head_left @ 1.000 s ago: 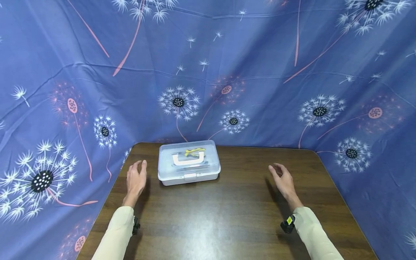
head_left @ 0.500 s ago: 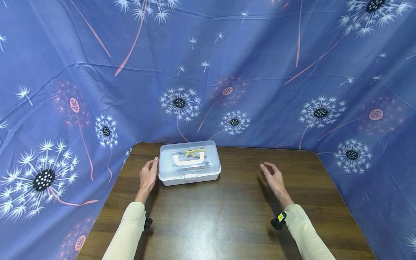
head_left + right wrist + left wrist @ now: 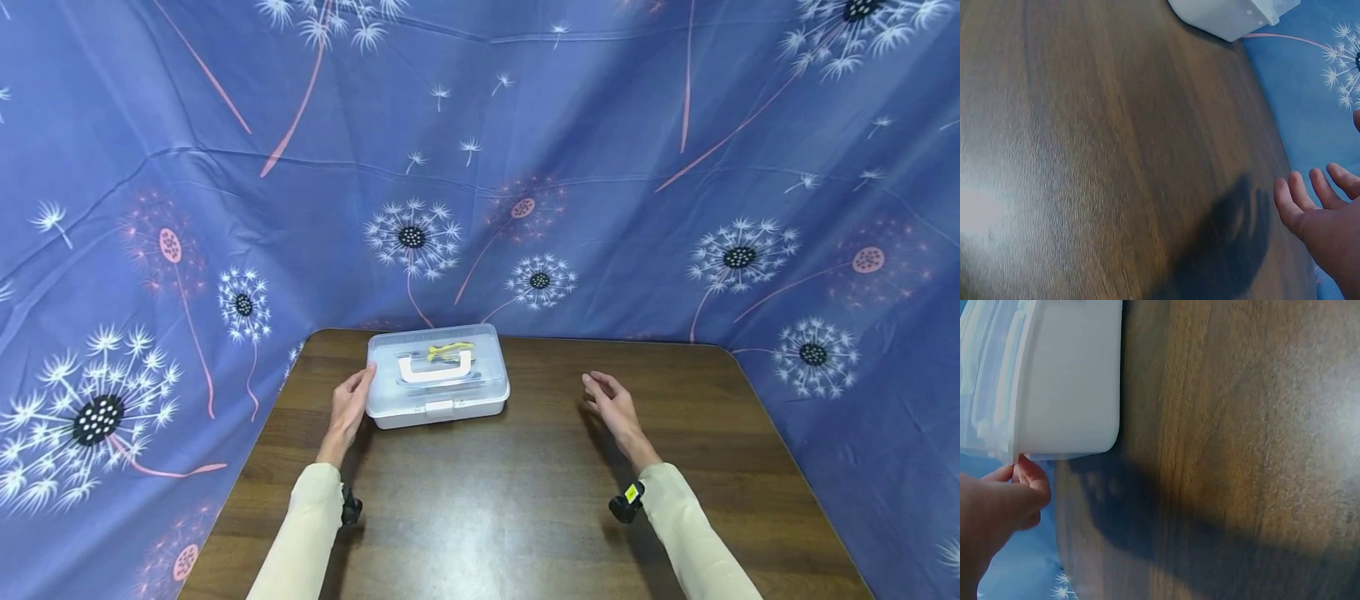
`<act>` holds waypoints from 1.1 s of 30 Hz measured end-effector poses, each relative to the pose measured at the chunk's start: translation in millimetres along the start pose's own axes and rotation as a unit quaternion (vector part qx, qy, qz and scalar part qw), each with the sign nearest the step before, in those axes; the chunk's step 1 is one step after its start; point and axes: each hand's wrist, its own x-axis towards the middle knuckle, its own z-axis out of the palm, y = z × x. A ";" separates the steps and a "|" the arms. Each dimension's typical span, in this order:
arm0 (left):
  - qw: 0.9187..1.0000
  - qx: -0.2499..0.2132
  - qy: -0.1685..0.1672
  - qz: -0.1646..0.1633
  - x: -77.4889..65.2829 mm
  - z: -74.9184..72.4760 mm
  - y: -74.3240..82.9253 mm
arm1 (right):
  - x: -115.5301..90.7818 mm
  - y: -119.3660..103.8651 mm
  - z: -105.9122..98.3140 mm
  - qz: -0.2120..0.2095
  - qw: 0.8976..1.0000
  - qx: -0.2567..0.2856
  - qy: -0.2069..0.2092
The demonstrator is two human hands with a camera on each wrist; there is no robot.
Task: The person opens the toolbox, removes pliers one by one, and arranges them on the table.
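A white plastic storage box point(image 3: 435, 412) with a clear lid point(image 3: 386, 383) and a white carry handle point(image 3: 435, 375) stands shut toward the back left of the table. A yellow-handled tool point(image 3: 450, 350) shows through the lid. My left hand point(image 3: 349, 408) is at the box's left side; in the left wrist view, its thumb and curled fingers point(image 3: 1036, 478) pinch the lid's rim at the corner. My right hand point(image 3: 613, 408) hovers over the table to the right of the box, apart from it. Its fingers point(image 3: 1297, 190) are relaxed and hold nothing.
The brown wooden table point(image 3: 480, 500) ends at the back against a blue curtain point(image 3: 615, 250) with dandelion prints. The curtain also hangs along both sides. A white latch point(image 3: 439, 407) is on the box's front. Black wrist cameras point(image 3: 350, 506) sit at both cuffs.
My left hand has moved right from beside the box to its left edge and now pinches the rim. My right hand has moved left toward the box. The box has not moved.
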 end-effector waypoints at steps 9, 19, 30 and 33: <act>0.999 -0.015 -0.037 0.010 -1.7 9.7 0.4 | 0.6 -5.5 17.0 0.014 0.999 0.040 -0.033; 0.998 -0.037 -0.051 0.018 -4.5 29.3 4.2 | 3.9 -6.8 28.7 0.023 0.996 0.061 -0.062; 0.997 -0.035 -0.065 0.033 -8.4 54.8 8.7 | 9.7 -13.0 41.1 0.034 0.993 0.040 -0.105; 0.996 -0.033 -0.070 0.034 -9.8 61.0 9.6 | 9.9 -12.7 42.9 0.030 0.993 0.032 -0.109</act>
